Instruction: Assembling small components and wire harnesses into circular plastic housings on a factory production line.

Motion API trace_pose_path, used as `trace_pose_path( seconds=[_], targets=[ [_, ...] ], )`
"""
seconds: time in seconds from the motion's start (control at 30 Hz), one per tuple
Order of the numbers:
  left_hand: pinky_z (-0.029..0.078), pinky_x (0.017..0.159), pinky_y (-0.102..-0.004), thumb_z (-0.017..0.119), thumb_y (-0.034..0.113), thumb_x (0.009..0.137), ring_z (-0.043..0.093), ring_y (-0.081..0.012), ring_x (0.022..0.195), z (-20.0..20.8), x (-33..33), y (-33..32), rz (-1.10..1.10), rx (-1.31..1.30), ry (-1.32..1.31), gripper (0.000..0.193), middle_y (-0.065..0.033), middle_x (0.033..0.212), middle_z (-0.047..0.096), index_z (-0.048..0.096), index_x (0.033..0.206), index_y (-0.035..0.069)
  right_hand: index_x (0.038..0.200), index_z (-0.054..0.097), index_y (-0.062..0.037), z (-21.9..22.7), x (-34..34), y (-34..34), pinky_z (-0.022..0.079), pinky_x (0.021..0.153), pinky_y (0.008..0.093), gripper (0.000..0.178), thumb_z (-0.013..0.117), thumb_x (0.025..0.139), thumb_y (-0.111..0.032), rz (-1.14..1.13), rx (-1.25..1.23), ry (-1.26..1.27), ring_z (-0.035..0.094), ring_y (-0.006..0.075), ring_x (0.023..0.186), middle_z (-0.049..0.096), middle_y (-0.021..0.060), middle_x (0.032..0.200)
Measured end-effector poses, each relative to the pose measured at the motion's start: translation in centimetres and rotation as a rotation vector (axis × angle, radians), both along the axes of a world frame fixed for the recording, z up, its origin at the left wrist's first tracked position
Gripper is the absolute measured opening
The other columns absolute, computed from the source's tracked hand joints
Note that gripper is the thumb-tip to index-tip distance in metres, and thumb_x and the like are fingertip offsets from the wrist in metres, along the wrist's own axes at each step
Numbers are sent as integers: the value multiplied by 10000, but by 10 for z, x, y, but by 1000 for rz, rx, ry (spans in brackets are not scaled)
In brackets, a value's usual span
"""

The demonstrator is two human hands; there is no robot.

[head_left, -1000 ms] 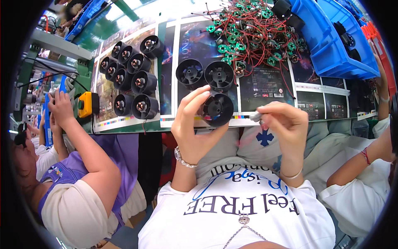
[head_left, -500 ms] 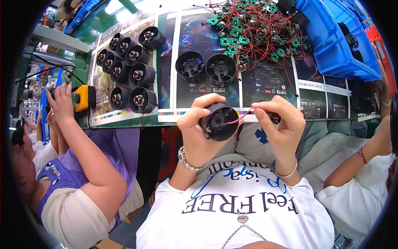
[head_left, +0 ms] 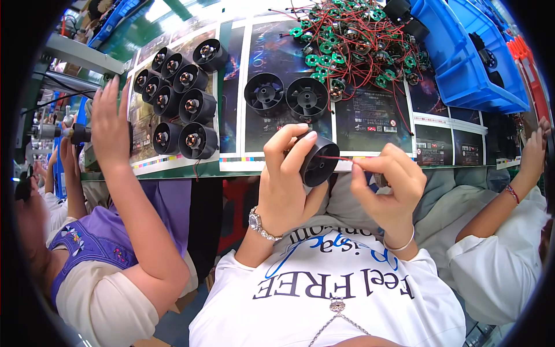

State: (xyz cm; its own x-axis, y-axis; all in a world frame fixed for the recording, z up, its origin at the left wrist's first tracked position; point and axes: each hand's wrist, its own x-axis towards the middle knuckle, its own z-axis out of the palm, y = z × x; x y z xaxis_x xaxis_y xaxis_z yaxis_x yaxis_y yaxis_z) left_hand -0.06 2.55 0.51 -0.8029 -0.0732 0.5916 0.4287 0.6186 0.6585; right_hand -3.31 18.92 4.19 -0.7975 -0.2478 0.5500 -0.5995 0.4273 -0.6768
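My left hand is closed round a black cylindrical fan housing, just off the near table edge. The housing is tilted, with its open end turned toward my right hand. A thin red wire comes out of it, stretched nearly straight. My right hand pinches the wire's outer end between thumb and forefinger. Something small shows behind the right fingers, too hidden to name. Two more black fan housings lie beyond my left hand, side by side, with hub and blades showing.
Several housings with copper-wound motors stand at the left. A heap of green circuit boards with red wires lies at the back. Blue bins stand at the right. A co-worker's hand is at the left, another's at the far right.
My left hand has turned the housing toward my right hand and shifted it slightly right. The wire is straighter now. The left co-worker's hand has moved up and right, across the yellow box.
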Motion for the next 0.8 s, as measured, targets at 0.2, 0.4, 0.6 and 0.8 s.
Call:
trace_pose_path(
  seconds=[0.2, 0.4, 0.6, 0.8],
  targets=[
    [515, 779, -325, 754, -29, 594, 575, -250, 990, 4, 0, 2, 65, -258, 90, 659, -133, 1216, 586, 592, 1221, 95, 742, 631, -54, 1, 4, -6, 355, 480, 257, 160, 700, 667, 69, 66, 93, 129, 417, 155, 523, 542, 19, 672],
    [525, 583, -243, 724, -27, 605, 615, -171, 767, 1, 5, 5, -1, -118, 75, 598, -103, 1232, 615, 653, 1183, 103, 768, 630, -50, 3, 3, -6, 389, 501, 264, 161, 707, 678, 59, 158, 96, -17, 444, 164, 553, 572, 39, 760],
    [490, 526, -209, 727, -24, 610, 588, -116, 644, 3, 8, 1, -9, -46, 92, 564, -79, 1203, 655, 685, 1152, 124, 821, 657, -32, -1, 0, 5, 419, 528, 256, 177, 733, 683, 47, 131, 19, -54, 501, 163, 602, 603, 60, 858],
    [441, 486, -190, 764, 20, 607, 545, -73, 567, 7, 8, -4, 37, -183, 127, 493, -65, 1167, 688, 737, 1082, 149, 887, 702, -14, -4, -3, 8, 436, 552, 233, 226, 761, 675, 40, 196, -41, -4, 547, 147, 660, 628, 64, 909]
  ],
)
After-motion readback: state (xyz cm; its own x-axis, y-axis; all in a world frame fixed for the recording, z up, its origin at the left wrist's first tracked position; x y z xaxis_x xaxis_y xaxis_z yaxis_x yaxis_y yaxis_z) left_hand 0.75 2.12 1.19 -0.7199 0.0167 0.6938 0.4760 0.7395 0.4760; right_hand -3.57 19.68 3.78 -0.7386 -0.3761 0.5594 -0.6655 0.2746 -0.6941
